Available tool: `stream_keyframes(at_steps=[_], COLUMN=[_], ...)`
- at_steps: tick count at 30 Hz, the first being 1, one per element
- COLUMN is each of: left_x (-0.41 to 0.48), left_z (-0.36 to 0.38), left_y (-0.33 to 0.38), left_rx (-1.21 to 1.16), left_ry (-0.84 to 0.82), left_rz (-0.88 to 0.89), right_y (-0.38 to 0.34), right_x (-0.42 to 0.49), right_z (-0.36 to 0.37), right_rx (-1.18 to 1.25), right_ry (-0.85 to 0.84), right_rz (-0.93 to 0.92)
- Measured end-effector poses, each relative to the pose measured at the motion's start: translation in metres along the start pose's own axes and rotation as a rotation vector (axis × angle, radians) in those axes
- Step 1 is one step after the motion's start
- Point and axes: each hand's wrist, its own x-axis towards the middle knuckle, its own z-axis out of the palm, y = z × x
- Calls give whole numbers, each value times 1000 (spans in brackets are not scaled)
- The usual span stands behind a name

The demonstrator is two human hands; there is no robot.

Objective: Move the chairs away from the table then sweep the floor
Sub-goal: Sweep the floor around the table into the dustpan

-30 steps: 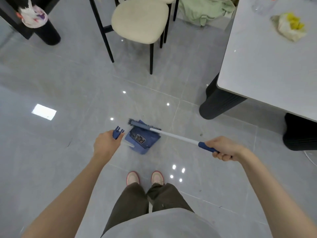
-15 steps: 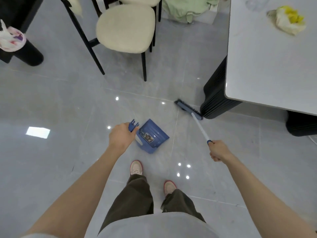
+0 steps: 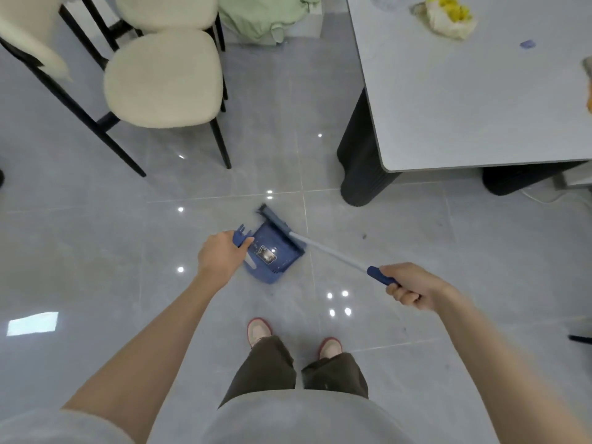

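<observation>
The person stands on a shiny grey floor point(image 3: 96, 251) and looks down at two shoes. The left hand point(image 3: 221, 254) is closed around the handle of a blue dustpan point(image 3: 275, 254). The dustpan sits flat on the floor, just ahead of the shoes at 12 o'clock. The right hand point(image 3: 413, 285) is closed tight on the blue grip of a broom point(image 3: 326, 249). Its white stick slants from the hand, at 2 o'clock, up and left to the dustpan. The broom head lies along the dustpan's far edge, touching it.

A cream chair point(image 3: 163, 78) with thin black legs stands at 11 o'clock, well apart from the bench. More cream seats crowd close behind it. The grey bench point(image 3: 480, 100) is at 1 o'clock. Its rounded near corner hangs out over a fat black leg point(image 3: 362, 174). That leg is near the broom head but not touching it.

Between the chair legs and the black leg there is a wide strip of bare floor. It runs back to a green cloth point(image 3: 262, 17) at the far end. The floor at 9 o'clock is bare too. Small dark specks lie on the tiles at 2 o'clock. A yellow and white crumpled thing point(image 3: 448, 17) lies on the bench, near its far edge.
</observation>
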Motion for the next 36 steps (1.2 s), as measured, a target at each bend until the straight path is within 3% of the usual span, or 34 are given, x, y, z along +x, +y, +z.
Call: stream_keyframes(at_steps=[3,8,11,16,21,25,29,36], left_x=[5,6,-2,-19,-22,-29,-34,-18], left_z=[3,17,30,46,49,45,33,-16], left_y=[11,37,45,43,42,45,27,1], left_rx=[-19,49,72,111,96,59,-18,-114], left_ry=[-52,-132,-133,-91,-73,-80,-42,63], left_rz=[35,177,182,179,187,161,106,16], right_y=[21,34,41,75,82,73,61,32], right_x=[0,23,49,61,26,-4,-27,-39], right_z=[-11,-29,-35,-16,18,21,25,53], right_rx=[93,-36,-31,33,-120,23,180,154], right_ry=[77,243,292,198,11,-110,-140,-32], right_rz=[-31,-160,-139,50,39,65,111,-51])
